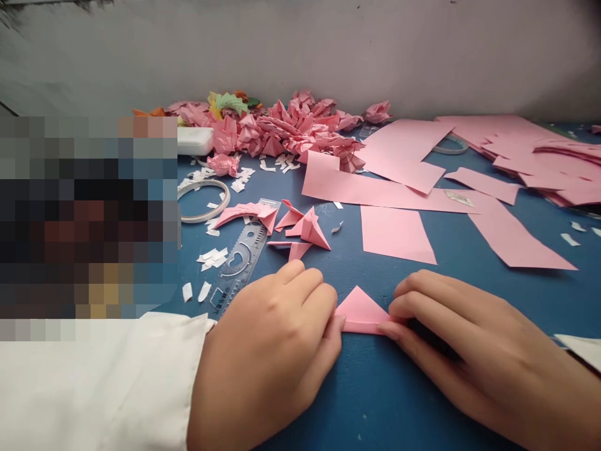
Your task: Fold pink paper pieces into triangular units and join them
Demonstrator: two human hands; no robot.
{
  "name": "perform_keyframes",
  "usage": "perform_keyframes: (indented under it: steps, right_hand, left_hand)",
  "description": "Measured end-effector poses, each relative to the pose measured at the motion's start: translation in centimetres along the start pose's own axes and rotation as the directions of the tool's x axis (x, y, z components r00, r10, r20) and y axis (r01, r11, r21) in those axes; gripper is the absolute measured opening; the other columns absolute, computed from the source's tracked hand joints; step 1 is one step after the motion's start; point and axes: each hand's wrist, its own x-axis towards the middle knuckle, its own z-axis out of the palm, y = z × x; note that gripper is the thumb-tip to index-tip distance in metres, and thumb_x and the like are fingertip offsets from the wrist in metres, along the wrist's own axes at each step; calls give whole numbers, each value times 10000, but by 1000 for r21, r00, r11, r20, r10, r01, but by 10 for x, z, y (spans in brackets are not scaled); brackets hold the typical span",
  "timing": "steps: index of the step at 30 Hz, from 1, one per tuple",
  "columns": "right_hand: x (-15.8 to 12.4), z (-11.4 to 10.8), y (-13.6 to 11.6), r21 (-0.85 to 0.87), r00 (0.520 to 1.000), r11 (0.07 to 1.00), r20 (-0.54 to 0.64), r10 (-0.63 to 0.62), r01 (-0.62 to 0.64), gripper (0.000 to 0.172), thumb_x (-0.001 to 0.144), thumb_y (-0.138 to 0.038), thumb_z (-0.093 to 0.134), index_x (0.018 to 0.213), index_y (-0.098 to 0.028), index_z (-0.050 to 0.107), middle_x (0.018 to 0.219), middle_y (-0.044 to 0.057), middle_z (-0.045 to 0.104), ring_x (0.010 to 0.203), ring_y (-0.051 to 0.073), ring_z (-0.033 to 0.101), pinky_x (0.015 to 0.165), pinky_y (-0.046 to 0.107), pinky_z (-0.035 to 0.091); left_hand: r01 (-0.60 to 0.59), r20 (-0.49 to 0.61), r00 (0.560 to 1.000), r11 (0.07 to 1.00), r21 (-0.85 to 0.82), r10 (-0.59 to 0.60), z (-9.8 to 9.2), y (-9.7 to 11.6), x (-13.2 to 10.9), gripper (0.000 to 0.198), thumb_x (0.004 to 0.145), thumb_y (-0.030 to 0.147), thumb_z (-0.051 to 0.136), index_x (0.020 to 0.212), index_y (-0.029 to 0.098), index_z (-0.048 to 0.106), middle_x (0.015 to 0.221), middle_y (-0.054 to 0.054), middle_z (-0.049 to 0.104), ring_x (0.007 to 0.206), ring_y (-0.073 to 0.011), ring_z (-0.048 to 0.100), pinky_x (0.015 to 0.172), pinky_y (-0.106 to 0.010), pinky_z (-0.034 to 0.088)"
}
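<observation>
A small folded pink paper (360, 309) lies flat on the blue table between my hands, its peak pointing away from me and a narrow folded strip along its near edge. My left hand (277, 338) is closed, with thumb and curled fingers pinching the paper's left corner. At the right corner, my right hand (469, 338) pinches the paper between thumb and fingertips. Just beyond my left hand are several folded pink paper pieces (307, 228) and a clear plastic ruler (246, 250).
Behind lies a heap of crumpled and folded pink paper (291, 128). Flat pink sheets (554, 156) are stacked at the back right, with a cut square (397, 233) nearer. A tape roll (228, 197) and white paper scraps (213, 258) sit left. A blurred patch covers the far left.
</observation>
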Motion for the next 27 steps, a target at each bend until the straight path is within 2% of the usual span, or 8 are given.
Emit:
perform_keyframes:
  steps: [5, 8, 10, 12, 15, 21, 24, 27]
  right_hand:
    - [-4, 1, 3, 26, 999, 999, 5, 42, -42, 241, 1095, -283, 467, 901, -212, 592, 799, 18, 615, 652, 149, 588, 569, 285, 472]
    - [-3, -3, 4, 17, 1000, 1000, 4, -17, 17, 221, 1105, -239, 439, 993, -199, 625, 828, 24, 640, 674, 146, 597, 588, 280, 465]
    - [-1, -7, 4, 3, 995, 995, 2, -100, 100, 277, 1118, -183, 368, 1056, -192, 638, 821, 18, 657, 666, 137, 586, 596, 276, 455]
    - [1, -11, 3, 0, 982, 983, 20, -186, 186, 341, 1119, -146, 318, 1056, -172, 652, 793, 14, 663, 659, 133, 572, 607, 284, 453]
    - [-3, -11, -1, -15, 972, 973, 61, -229, 230, 371, 1093, -97, 329, 966, -161, 672, 788, 19, 661, 659, 144, 536, 621, 319, 442]
    - [-22, -6, -13, -170, 991, 976, 4, -136, 135, 409, 1050, -84, 379, 708, -232, 547, 773, 49, 579, 660, 208, 415, 644, 421, 358]
    - [-22, -6, -11, -191, 986, 968, -7, -166, 161, 388, 1030, -62, 402, 719, -228, 565, 789, 52, 556, 683, 215, 413, 655, 423, 360]
    - [-17, -7, -3, -155, 979, 967, 15, -202, 202, 311, 1001, -37, 431, 817, -194, 627, 783, 43, 551, 687, 199, 444, 638, 395, 387]
  left_hand:
    - [24, -50, 998, 1000, 20, -23, 2, 1, -1, 256, 1025, 104, 458, 875, 165, 655, 816, -29, 637, 763, -233, 602, 666, -375, 490]
    - [-118, -65, 991, 992, 44, 120, 0, 0, -2, 360, 1060, 65, 389, 948, 159, 718, 760, -20, 611, 696, -209, 550, 575, -341, 420]
    - [-231, -51, 970, 969, 84, 236, -1, 0, -3, 407, 1057, 38, 366, 918, 135, 736, 702, -19, 582, 621, -198, 496, 519, -347, 370]
    - [-282, -39, 957, 953, 105, 288, -1, 0, -5, 394, 1030, 16, 379, 889, 111, 734, 674, -20, 580, 570, -194, 472, 489, -356, 353]
    - [-273, -15, 961, 955, 116, 277, -2, 1, -10, 359, 980, 4, 410, 855, 124, 725, 650, -20, 587, 513, -200, 467, 446, -367, 342]
    - [-216, -29, 975, 970, 115, 221, -3, 4, -14, 325, 921, 9, 457, 756, 164, 689, 637, -20, 603, 505, -219, 515, 431, -391, 371]
    - [-207, -83, 973, 972, 114, 217, -1, 5, -11, 326, 940, 25, 461, 750, 152, 693, 659, -32, 613, 538, -226, 529, 455, -402, 368]
    - [-177, -110, 975, 976, 126, 191, 1, 4, -9, 303, 1015, 75, 490, 846, 113, 739, 669, -20, 597, 553, -208, 511, 481, -386, 366]
